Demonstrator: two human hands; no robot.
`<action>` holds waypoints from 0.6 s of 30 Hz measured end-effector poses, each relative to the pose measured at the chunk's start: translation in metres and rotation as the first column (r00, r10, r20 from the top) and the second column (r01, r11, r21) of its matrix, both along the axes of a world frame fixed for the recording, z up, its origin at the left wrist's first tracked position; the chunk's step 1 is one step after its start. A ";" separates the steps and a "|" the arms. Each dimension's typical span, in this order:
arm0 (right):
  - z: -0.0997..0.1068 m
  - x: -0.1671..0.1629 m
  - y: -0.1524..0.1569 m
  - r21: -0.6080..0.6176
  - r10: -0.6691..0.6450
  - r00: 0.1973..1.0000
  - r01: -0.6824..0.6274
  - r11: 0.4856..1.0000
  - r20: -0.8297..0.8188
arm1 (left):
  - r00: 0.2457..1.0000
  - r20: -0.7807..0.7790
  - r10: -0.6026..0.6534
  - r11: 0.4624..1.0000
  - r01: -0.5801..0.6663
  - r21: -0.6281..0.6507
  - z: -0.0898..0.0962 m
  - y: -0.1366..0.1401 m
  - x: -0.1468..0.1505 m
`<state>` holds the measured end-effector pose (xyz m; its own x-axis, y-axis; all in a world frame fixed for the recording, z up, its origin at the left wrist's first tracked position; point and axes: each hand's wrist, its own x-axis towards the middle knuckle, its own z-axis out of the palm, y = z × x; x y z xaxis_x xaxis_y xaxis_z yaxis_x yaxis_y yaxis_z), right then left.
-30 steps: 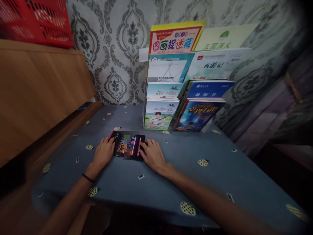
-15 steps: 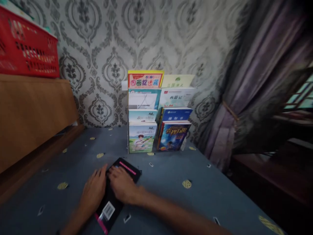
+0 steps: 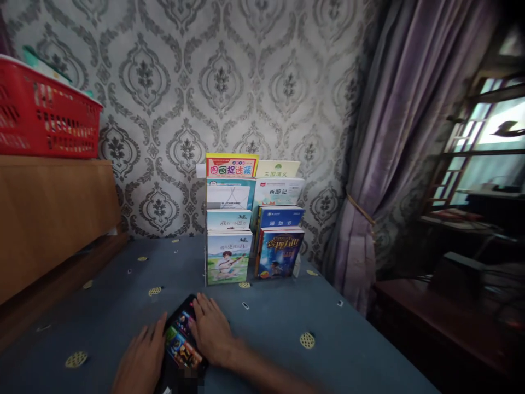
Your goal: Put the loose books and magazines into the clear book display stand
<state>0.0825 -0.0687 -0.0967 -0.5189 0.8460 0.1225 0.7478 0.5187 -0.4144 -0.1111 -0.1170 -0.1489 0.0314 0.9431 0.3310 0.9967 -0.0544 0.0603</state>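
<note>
One black illustrated book (image 3: 180, 345), laid on a blue-grey tablecloth (image 3: 266, 334) before tiered books (image 3: 227, 262), is bordered at left by the left hand (image 3: 141, 358) and overlapped at right by the right hand (image 3: 214, 331), both loosely flattened.

Upright books (image 3: 246, 221) blocking straight ahead, tabletop (image 3: 279, 312) open beside right hand (image 3: 211, 331), wooden cabinet (image 3: 53, 219) walling off left

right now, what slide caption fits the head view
Left hand at the edge of a black illustrated book, right hand over it, on a blue-grey tablecloth before tiered books and damask wallpaper.
</note>
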 end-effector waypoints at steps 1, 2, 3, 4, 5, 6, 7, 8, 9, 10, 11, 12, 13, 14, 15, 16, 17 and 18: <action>-0.001 0.006 -0.007 -0.005 -0.019 1.000 0.019 1.000 0.001 | 1.000 -0.015 -0.003 1.000 0.003 -0.012 0.001 0.000 0.000; -0.002 0.011 -0.015 -0.008 -0.035 0.999 0.035 0.999 0.002 | 1.000 -0.031 -0.004 1.000 0.003 -0.026 0.002 0.000 0.001; -0.003 0.016 -0.022 -0.006 -0.047 0.999 0.047 0.999 0.000 | 0.999 -0.050 -0.007 0.999 0.005 -0.038 0.005 -0.001 0.003; -0.004 0.020 -0.030 -0.004 -0.053 0.999 0.053 0.999 -0.004 | 0.997 -0.073 -0.010 0.999 0.006 -0.048 0.007 -0.001 0.004; -0.007 0.022 -0.037 -0.003 -0.049 0.999 0.049 0.999 -0.006 | 0.995 -0.099 -0.011 0.998 0.005 -0.056 0.010 -0.002 0.005; -0.011 0.023 -0.044 -0.001 -0.037 0.999 0.037 0.999 -0.008 | 0.992 -0.126 -0.012 0.998 0.005 -0.059 0.013 -0.002 0.007; -0.016 0.022 -0.049 0.003 -0.015 1.000 0.015 1.000 -0.009 | 0.989 -0.149 -0.011 0.998 0.002 -0.057 0.015 -0.002 0.008; -0.023 0.019 -0.052 0.006 0.012 1.000 -0.012 1.000 -0.007 | 0.986 -0.169 -0.008 0.999 -0.001 -0.053 0.016 -0.003 0.009; -0.031 0.015 -0.055 0.009 0.033 0.999 -0.033 0.999 -0.004 | 0.983 -0.184 -0.006 0.999 -0.003 -0.047 0.018 -0.003 0.010; -0.040 0.010 -0.056 0.019 0.043 0.999 -0.043 0.999 -0.003 | 0.980 -0.197 -0.006 0.999 -0.001 -0.037 0.019 -0.003 0.011; -0.049 0.004 -0.057 0.029 0.038 0.999 -0.038 0.999 -0.005 | 0.978 -0.210 -0.008 1.000 0.002 -0.028 0.020 -0.003 0.011; -0.058 -0.002 -0.057 0.046 0.016 1.000 -0.015 0.999 -0.008 | 0.975 -0.223 -0.002 1.000 -0.003 -0.023 0.021 -0.003 0.012; -0.065 -0.008 -0.057 0.062 -0.010 1.000 0.010 0.998 -0.010 | 0.972 -0.235 0.005 1.000 -0.011 -0.024 0.023 -0.004 0.011; -0.071 -0.012 -0.057 0.074 -0.045 0.999 0.046 0.996 -0.017 | 0.969 -0.246 0.002 0.999 -0.010 -0.032 0.025 -0.005 0.011; -0.074 -0.014 -0.058 0.081 -0.066 0.998 0.068 0.994 -0.023 | 0.967 -0.254 0.000 0.999 -0.011 -0.042 0.027 -0.008 0.009; -0.074 -0.014 -0.059 0.075 -0.062 0.998 0.064 0.995 -0.027 | 0.965 -0.261 0.000 0.998 -0.015 -0.057 0.030 -0.010 0.008; -0.070 -0.013 -0.059 0.060 -0.033 0.999 0.035 0.998 -0.028 | 0.965 -0.263 -0.004 0.997 -0.016 -0.074 0.032 -0.014 0.007; -0.065 -0.010 -0.059 0.045 0.012 0.999 -0.010 0.999 -0.034 | 0.966 -0.259 -0.007 0.995 -0.018 -0.096 0.033 -0.019 0.006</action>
<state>0.0721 -0.1272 -0.1613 -0.5232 0.8335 0.1778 0.7275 0.5455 -0.4161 -0.1051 -0.1358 -0.1161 0.0984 0.9706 0.2196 0.9793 -0.0553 -0.1945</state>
